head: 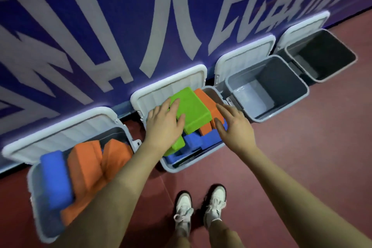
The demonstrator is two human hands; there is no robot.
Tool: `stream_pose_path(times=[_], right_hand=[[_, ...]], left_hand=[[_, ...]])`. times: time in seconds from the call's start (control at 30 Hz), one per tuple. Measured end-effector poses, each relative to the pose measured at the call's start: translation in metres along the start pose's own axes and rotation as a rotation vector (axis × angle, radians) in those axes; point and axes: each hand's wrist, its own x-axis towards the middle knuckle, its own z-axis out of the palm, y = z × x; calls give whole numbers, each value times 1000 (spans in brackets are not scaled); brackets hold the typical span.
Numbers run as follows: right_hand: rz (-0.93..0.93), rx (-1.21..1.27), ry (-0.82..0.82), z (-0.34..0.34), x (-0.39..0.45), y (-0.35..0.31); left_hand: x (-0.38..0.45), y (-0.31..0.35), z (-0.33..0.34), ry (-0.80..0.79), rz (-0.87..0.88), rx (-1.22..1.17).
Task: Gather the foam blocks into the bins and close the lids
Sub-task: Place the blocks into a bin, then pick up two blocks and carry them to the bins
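Four grey bins stand in a row on the red floor [302, 157] against a blue wall [80, 16] with large white letters, each with its white lid tipped back against the wall.

The first bin [36, 207], at far left, is packed: a blue block [55, 179] stands on end at its left side, with two orange blocks [86, 177] just beside it, leaning together. Its lid [66, 127] is up.

The second bin [173, 168] holds a heap that rises above its rim. A green block [193, 108] lies tilted on top, over blue blocks [193, 143] lower down and an orange block [207, 102] to its right. A second green piece [177, 145] shows under the left wrist. The left hand [164, 125] lies flat on the green block's left end, fingers straight and spread, pressing rather than gripping. The right hand [234, 125] is held open at the heap's right side, fingers straight, fingertips at the orange block and the thumb near the blue foam; it holds nothing. The second lid [167, 84] stands open behind the heap.

The third bin [265, 90] shows only its grey inside, its lid [243, 56] raised. The fourth bin [320, 56], at far right, is dark inside, and its contents cannot be told.

Two white sneakers [201, 209] stand on the floor below the hands.
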Motion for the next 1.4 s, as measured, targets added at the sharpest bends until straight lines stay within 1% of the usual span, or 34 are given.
stream_pose_path(times=[0.1, 0.23, 0.37, 0.5, 0.57, 0.77, 0.97, 1.1, 1.23, 1.4], right_hand=[[51, -3, 103, -39, -33, 4], [145, -17, 214, -78, -84, 27], [277, -55, 337, -115, -154, 69], [470, -121, 434, -143, -254, 117], [580, -137, 493, -154, -314, 137], [897, -213, 622, -179, -513, 190], [1256, -305, 737, -192, -706, 210], [1505, -343, 806, -184, -811, 193], [1757, -351, 886, -179, -899, 173], [1963, -343, 952, -185, -980, 170]], left_hand=[[-12, 40, -24, -29, 107, 11], [-32, 104, -32, -57, 292, 28], [-60, 179, -24, -120, 508, 35], [-110, 265, 5, -216, 699, 63], [-150, 312, 23, -258, 821, 114], [-299, 436, 92, -376, 1181, 153], [-467, 537, 153, -492, 1553, 168], [-577, 581, 183, -570, 1806, 177], [-675, 613, 207, -652, 2046, 184], [-772, 652, 236, -715, 2242, 209]])
